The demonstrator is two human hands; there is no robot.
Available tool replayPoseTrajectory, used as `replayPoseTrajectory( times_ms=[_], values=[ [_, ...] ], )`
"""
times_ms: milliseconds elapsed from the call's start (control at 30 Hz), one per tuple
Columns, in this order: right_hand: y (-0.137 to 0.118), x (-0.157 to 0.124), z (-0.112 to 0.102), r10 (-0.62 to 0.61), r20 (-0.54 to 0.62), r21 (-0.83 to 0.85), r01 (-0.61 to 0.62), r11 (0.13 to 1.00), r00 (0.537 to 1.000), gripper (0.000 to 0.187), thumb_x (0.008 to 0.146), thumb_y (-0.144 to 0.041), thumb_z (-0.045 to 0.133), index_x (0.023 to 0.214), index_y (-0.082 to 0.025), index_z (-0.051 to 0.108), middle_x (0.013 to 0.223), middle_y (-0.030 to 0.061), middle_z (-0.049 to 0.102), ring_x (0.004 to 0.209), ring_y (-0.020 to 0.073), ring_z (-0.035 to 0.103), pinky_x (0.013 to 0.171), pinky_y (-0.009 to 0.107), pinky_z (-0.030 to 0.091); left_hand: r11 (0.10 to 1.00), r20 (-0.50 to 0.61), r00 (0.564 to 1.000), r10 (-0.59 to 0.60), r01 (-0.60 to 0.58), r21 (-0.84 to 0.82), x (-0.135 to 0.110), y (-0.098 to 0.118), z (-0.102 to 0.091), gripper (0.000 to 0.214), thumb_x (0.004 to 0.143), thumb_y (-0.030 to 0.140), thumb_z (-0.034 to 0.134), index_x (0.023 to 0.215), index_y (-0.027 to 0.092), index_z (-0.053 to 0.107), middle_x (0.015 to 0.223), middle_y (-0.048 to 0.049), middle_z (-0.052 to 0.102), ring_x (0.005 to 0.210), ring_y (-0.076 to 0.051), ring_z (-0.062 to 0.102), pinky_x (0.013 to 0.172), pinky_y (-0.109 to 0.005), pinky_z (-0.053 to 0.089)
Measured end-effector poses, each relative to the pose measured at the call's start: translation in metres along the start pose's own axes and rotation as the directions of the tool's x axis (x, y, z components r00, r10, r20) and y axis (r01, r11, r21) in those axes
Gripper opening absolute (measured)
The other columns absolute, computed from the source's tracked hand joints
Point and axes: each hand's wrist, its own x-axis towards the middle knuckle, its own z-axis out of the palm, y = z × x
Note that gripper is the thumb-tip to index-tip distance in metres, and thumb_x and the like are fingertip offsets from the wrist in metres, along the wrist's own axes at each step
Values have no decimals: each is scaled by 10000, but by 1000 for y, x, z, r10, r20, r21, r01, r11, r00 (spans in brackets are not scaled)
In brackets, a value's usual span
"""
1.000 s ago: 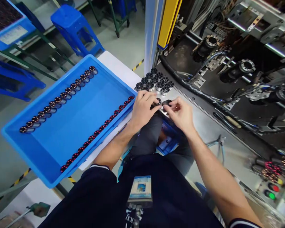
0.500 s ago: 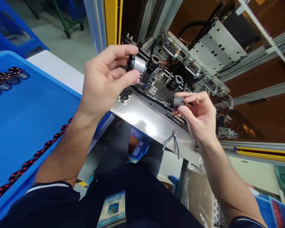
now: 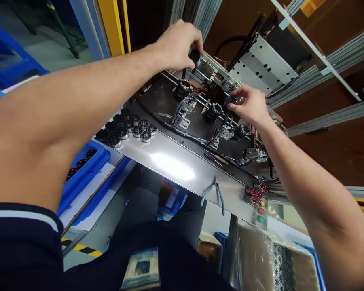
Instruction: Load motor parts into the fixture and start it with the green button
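My left hand [image 3: 182,44] reaches far into the machine, its fingers closed round a dark cylindrical motor part [image 3: 195,57] by the rail at the back. Lower and to the right, my right hand [image 3: 250,104] pinches a second dark cylindrical part [image 3: 229,99] near the same rail. Its lower end is hard to make out. In front of the hands stand black ring-topped fixtures, one at the left [image 3: 184,85] and one at the middle [image 3: 216,110].
Several silver-and-black rings [image 3: 142,127] sit on the metal ledge [image 3: 172,165] at left. Blue-handled pliers [image 3: 215,192] lie on the ledge. Red-and-black wound parts [image 3: 255,198] stand beside the buttons [image 3: 261,219] at right. A blue tray [image 3: 104,155] is under my left arm. A plate [image 3: 265,60] hangs above.
Both hands have moved forward into the machine, each carrying its cylindrical part to the back rail. The view has shifted, showing more of the ledge with its rings and the buttons.
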Motion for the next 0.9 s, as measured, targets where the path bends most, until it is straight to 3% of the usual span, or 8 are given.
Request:
replayPoseTrajectory(
  times_ms=[67,167,267,500,633,767,833,900],
  values=[
    [7,20,17,1,51,-28,0,1000,999,475,909,-337,990,1334,-180,847,1288,144,933,1027,284,863,1148,541,726,998,45,998,-32,29,54,18,-13,22,497,1020,181,1066,1478,194,875,1524,16,890,1260,-132,706,1385,-393,575],
    [16,38,35,-22,102,-49,27,998,995,471,872,-318,1037,1290,-166,884,1177,126,934,1054,284,860,1134,502,713,996,118,993,-22,12,92,29,-28,48,412,1046,192,1021,1434,168,883,1492,-62,890,1360,-215,797,1334,-499,641],
    [24,49,37,-56,128,-72,66,995,990,478,860,-333,1058,1288,-171,923,1115,117,927,1099,318,872,1137,505,701,992,197,980,11,-35,122,33,-37,59,372,1087,225,971,1433,154,857,1476,-103,871,1442,-284,815,1329,-576,669],
    [35,62,29,-94,188,-125,118,985,978,472,825,-336,1088,1269,-222,974,1003,71,898,1030,350,864,1090,563,711,985,289,952,103,-139,107,41,-42,49,363,1087,177,959,1438,166,867,1426,-83,878,1400,-269,818,1303,-556,683],
    [35,59,29,-100,221,-148,135,980,970,492,848,-298,1071,1316,-199,959,1010,78,903,973,317,837,1083,559,717,984,266,956,126,-155,90,38,-45,47,422,1082,195,983,1492,186,878,1335,-52,903,1185,-203,831,1193,-451,693],
    [39,62,27,-117,264,-148,160,976,957,522,872,-287,1061,1376,-201,958,1114,92,931,1050,312,847,1149,547,699,984,288,952,105,-141,107,37,-51,42,456,1026,164,1045,1464,205,924,1262,10,948,990,-105,764,1143,-293,628],
    [44,67,26,-126,279,-142,171,975,952,538,859,-329,1078,1376,-229,967,1152,86,938,1106,343,872,1153,560,708,984,320,944,77,-124,128,39,-51,39,464,1030,180,1040,1474,154,909,1329,9,954,1079,-74,805,1197,-239,594],
    [50,73,26,-152,292,-127,196,972,944,540,875,-440,1081,1371,-256,974,1178,81,943,1145,374,889,1152,578,720,982,366,930,39,-103,156,41,-48,36,472,1040,212,1022,1476,96,886,1429,-29,939,1289,-86,861,1309,-266,579]
  ],
)
